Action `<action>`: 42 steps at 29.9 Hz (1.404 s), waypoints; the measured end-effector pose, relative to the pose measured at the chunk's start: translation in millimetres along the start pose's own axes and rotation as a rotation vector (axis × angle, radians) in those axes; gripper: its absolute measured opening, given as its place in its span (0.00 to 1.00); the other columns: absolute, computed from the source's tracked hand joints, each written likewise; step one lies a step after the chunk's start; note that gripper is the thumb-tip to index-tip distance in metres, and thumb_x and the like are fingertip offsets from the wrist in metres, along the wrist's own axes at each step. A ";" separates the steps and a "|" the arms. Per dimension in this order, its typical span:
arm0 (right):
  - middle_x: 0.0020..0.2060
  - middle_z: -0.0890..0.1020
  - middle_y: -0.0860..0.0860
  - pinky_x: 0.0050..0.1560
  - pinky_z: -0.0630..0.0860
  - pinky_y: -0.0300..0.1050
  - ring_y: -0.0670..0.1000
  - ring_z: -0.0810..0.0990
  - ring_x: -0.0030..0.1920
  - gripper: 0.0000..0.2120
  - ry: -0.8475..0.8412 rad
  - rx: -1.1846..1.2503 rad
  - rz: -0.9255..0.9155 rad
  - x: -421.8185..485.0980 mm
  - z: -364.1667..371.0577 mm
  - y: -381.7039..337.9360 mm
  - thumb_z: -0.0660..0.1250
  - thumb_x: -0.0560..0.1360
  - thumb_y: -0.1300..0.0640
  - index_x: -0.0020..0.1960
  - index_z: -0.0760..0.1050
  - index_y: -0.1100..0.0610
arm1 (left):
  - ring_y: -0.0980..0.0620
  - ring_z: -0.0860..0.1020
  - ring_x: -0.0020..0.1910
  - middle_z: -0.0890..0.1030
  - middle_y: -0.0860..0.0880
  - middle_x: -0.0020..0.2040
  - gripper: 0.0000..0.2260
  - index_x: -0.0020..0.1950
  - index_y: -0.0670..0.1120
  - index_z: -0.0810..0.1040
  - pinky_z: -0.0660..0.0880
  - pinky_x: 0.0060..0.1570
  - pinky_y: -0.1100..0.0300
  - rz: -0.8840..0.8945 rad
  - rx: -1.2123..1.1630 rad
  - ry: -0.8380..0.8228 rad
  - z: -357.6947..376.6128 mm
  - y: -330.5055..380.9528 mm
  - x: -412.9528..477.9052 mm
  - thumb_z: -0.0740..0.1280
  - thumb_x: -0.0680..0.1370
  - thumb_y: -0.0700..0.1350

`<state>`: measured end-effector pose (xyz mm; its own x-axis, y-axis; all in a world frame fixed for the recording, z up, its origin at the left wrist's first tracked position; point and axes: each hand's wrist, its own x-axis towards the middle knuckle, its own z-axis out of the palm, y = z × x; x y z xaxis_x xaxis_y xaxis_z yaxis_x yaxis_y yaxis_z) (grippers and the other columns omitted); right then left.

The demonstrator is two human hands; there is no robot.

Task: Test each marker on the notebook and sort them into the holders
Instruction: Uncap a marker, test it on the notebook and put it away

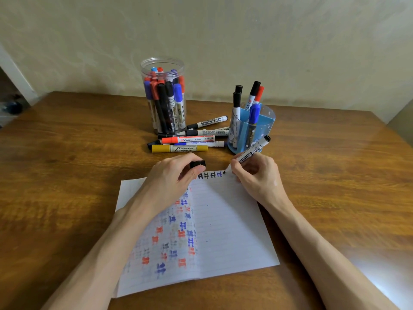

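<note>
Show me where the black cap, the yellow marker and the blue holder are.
black cap (198, 164): head view, on its side.
yellow marker (180, 149): head view, on the label at mid-barrel.
blue holder (265, 128): head view, on its right wall.

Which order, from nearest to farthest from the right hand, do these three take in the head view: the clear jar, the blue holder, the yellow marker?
1. blue holder, just beyond the right hand.
2. yellow marker, lying flat further left.
3. clear jar, at the back left.
</note>
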<state>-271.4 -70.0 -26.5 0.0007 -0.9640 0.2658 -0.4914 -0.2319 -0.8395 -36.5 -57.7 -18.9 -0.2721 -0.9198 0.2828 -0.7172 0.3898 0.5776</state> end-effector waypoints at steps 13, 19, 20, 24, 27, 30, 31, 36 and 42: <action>0.36 0.86 0.48 0.39 0.84 0.45 0.48 0.85 0.36 0.05 0.018 0.053 0.013 -0.3 -0.3 -0.6 0.71 0.80 0.57 0.45 0.81 0.54 | 0.59 0.79 0.54 0.82 0.57 0.55 0.14 0.63 0.53 0.79 0.77 0.49 0.64 0.000 0.000 -0.004 -1.0 -0.1 -0.9 0.63 0.82 0.57; 0.34 0.84 0.45 0.35 0.77 0.33 0.42 0.83 0.34 0.04 -0.006 -0.011 -0.002 -1.7 1.2 -1.7 0.72 0.79 0.56 0.47 0.82 0.56 | 0.59 0.79 0.54 0.82 0.57 0.55 0.14 0.63 0.53 0.79 0.76 0.49 0.64 -0.006 0.000 -0.005 -0.7 -0.7 -1.0 0.63 0.82 0.57; 0.33 0.84 0.45 0.34 0.77 0.33 0.42 0.83 0.34 0.05 0.005 -0.029 -0.007 -1.7 1.1 -2.1 0.72 0.79 0.56 0.46 0.82 0.56 | 0.58 0.79 0.54 0.82 0.57 0.55 0.14 0.63 0.53 0.79 0.76 0.49 0.65 -0.007 -0.001 -0.006 -0.6 -1.0 -1.4 0.63 0.82 0.57; 0.33 0.84 0.46 0.34 0.79 0.39 0.44 0.83 0.33 0.06 0.032 -0.047 -0.009 -1.1 -0.3 -2.7 0.71 0.79 0.56 0.44 0.80 0.54 | 0.58 0.79 0.53 0.82 0.57 0.54 0.14 0.63 0.53 0.79 0.78 0.49 0.63 -0.003 0.001 -0.007 -0.7 -1.3 -1.4 0.62 0.82 0.58; 0.34 0.85 0.48 0.38 0.84 0.47 0.47 0.84 0.35 0.06 0.045 0.013 0.005 -0.5 -1.2 -1.3 0.71 0.79 0.56 0.43 0.80 0.52 | 0.58 0.79 0.52 0.82 0.58 0.53 0.14 0.62 0.54 0.79 0.77 0.48 0.63 -0.002 -0.007 -0.009 -0.8 -0.9 -1.2 0.62 0.81 0.58; 0.36 0.86 0.49 0.41 0.86 0.51 0.49 0.86 0.36 0.06 0.043 0.041 0.014 -0.4 -1.0 -2.6 0.71 0.80 0.56 0.44 0.80 0.51 | 0.59 0.79 0.52 0.82 0.58 0.53 0.15 0.62 0.54 0.79 0.77 0.48 0.63 -0.004 -0.007 -0.010 -0.9 -0.1 -1.4 0.62 0.81 0.59; 0.36 0.86 0.48 0.41 0.86 0.50 0.49 0.86 0.36 0.06 0.039 0.036 0.008 -0.6 -0.7 -3.2 0.71 0.80 0.56 0.44 0.80 0.50 | 0.59 0.79 0.52 0.82 0.57 0.53 0.15 0.62 0.54 0.79 0.76 0.48 0.64 -0.004 -0.009 -0.011 -0.9 0.1 -1.3 0.62 0.81 0.59; 0.35 0.86 0.45 0.38 0.83 0.41 0.45 0.85 0.36 0.07 0.017 0.005 -0.009 -1.4 0.1 -4.6 0.72 0.80 0.55 0.43 0.80 0.49 | 0.59 0.79 0.52 0.82 0.58 0.53 0.16 0.63 0.53 0.79 0.76 0.48 0.64 -0.006 -0.009 -0.015 -1.5 -0.2 -1.4 0.61 0.80 0.59; 0.33 0.83 0.43 0.33 0.74 0.33 0.38 0.81 0.33 0.05 -0.002 -0.011 0.011 -1.8 1.9 -5.7 0.72 0.78 0.58 0.44 0.81 0.57 | 0.60 0.79 0.53 0.82 0.59 0.53 0.14 0.63 0.53 0.79 0.77 0.49 0.64 -0.003 -0.003 -0.013 -1.1 0.7 -1.2 0.64 0.81 0.57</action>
<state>-267.0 -67.3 -23.0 -0.0028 -0.9667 0.2559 -0.5009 -0.2201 -0.8371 -35.9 -56.3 -18.1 -0.2787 -0.9214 0.2708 -0.7161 0.3873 0.5807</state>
